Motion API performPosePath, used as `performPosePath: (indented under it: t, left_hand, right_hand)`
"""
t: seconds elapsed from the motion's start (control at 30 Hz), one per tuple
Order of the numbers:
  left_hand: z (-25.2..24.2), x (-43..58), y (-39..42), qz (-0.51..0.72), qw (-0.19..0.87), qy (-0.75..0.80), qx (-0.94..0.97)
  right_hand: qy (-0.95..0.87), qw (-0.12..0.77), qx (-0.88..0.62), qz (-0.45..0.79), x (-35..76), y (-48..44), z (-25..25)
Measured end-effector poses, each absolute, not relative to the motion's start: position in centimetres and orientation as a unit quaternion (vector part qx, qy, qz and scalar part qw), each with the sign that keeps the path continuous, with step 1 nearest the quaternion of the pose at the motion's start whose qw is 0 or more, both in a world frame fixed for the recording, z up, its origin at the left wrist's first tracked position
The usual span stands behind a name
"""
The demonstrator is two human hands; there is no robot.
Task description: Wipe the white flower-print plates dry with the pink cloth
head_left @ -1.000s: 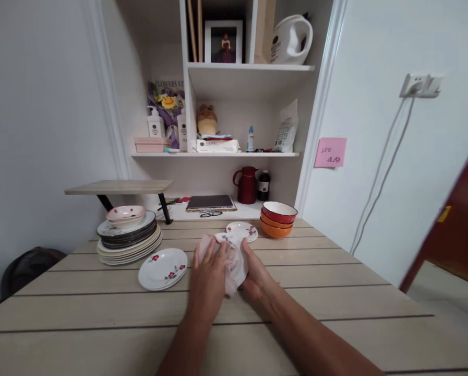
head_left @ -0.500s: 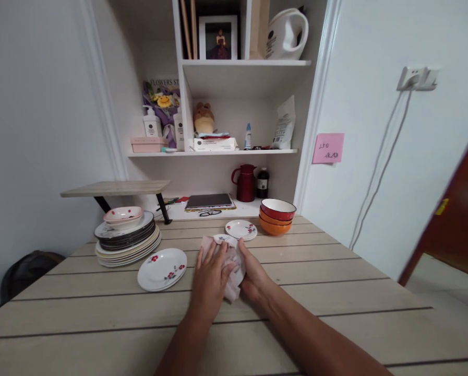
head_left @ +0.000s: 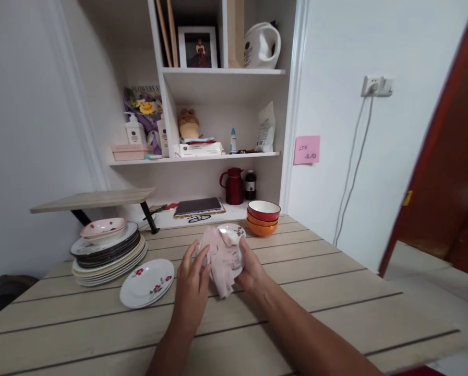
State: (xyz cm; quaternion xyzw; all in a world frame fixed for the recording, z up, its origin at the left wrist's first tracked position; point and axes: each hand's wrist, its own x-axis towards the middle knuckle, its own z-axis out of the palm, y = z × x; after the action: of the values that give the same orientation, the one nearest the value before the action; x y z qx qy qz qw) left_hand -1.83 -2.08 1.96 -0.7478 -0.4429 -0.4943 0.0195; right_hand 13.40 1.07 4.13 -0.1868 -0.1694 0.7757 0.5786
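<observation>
A small white plate (head_left: 238,270) is held at its right edge by my right hand (head_left: 251,267), whose fingers are partly hidden under it. A crumpled pale pink cloth (head_left: 220,256) covers most of that plate and hangs over its near edge. My left hand (head_left: 192,274) is at the left side of the cloth, fingers spread and tips touching it. Just behind lies a small white plate with red flowers (head_left: 237,230). Left of my left hand, larger flowered plates (head_left: 143,284) lie stacked on the table.
A tall plate stack (head_left: 110,261) topped by pink-dotted bowls (head_left: 103,230) stands at the left, beside a raised wooden stand (head_left: 96,198). Red and orange bowls (head_left: 263,216) are nested at the back right. Behind are glasses (head_left: 200,219), a laptop (head_left: 198,205) and a red jug (head_left: 234,186).
My left hand has slid left off the middle of the cloth, leaving it bunched on the plate. My right hand still holds the plate. The view has turned to the right.
</observation>
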Motion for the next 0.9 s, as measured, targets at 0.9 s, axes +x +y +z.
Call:
performPosePath:
  t: [0.9]
  left_hand:
    - [0.8,-2.0,-0.7,-0.543,0.019,-0.529,-0.652]
  right_hand:
    - [-0.216,0.474,-0.316,0.793,11.8,0.2,2.8]
